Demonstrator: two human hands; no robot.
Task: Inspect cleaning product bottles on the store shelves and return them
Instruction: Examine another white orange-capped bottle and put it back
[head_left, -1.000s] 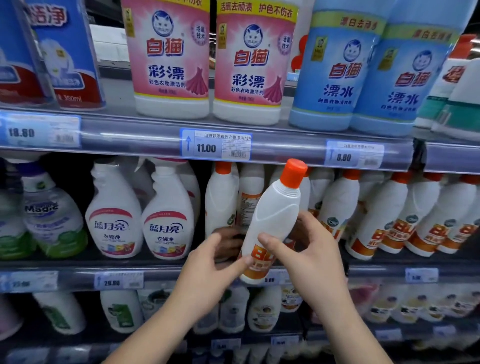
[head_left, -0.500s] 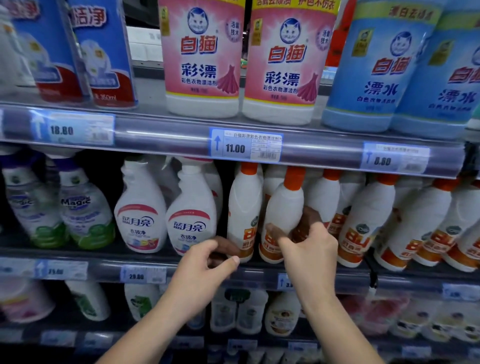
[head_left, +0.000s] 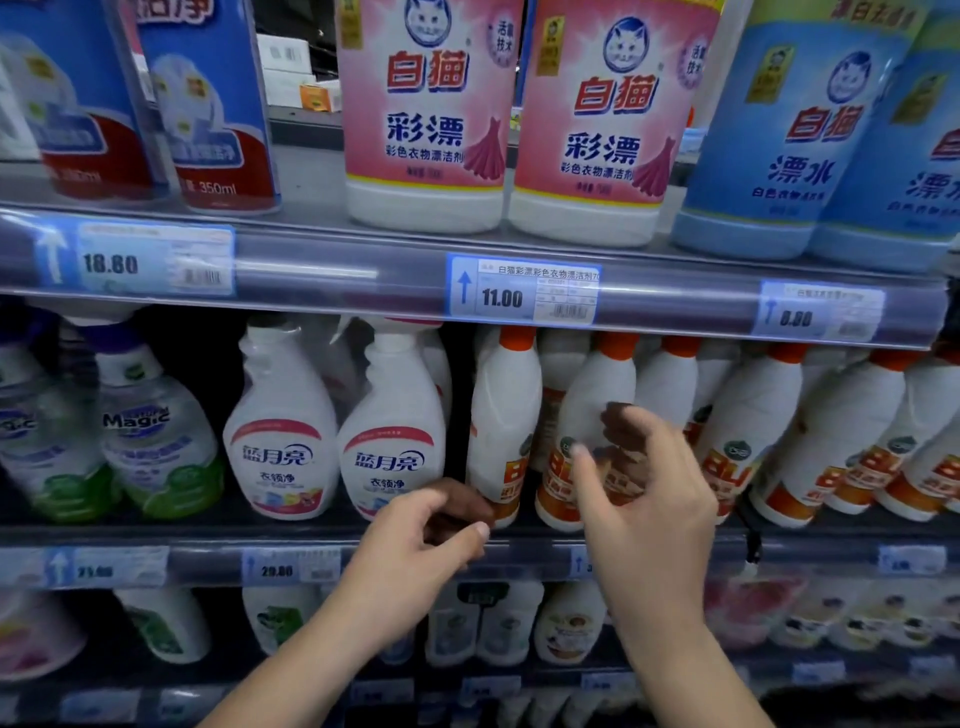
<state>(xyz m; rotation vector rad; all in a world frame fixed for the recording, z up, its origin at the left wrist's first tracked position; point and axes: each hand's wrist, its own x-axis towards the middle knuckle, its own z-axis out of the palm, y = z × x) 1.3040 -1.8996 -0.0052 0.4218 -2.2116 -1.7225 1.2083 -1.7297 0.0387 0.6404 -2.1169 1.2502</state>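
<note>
A white bottle with an orange cap (head_left: 592, 395) stands upright on the middle shelf, in a row of like bottles (head_left: 753, 431). My right hand (head_left: 644, 499) hovers just in front of its lower half, fingers spread and loosely bent, thumb over the orange label, holding nothing. My left hand (head_left: 415, 551) sits lower left, at the shelf's front rail (head_left: 197, 564). Its fingers are loosely curled and empty, close to the base of the neighbouring white bottle (head_left: 504, 415).
Two white spray bottles (head_left: 280, 441) and green "Magic" sprays (head_left: 150, 441) fill the shelf's left. The upper shelf (head_left: 363, 280) overhangs closely, carrying pink (head_left: 426, 114) and blue (head_left: 779, 130) bottles. More bottles (head_left: 498, 623) line the shelf below.
The orange-capped bottle, held tilted in both hands a second ago, now stands back in its row. Both hands have let go and drawn slightly back. The view has shifted left.
</note>
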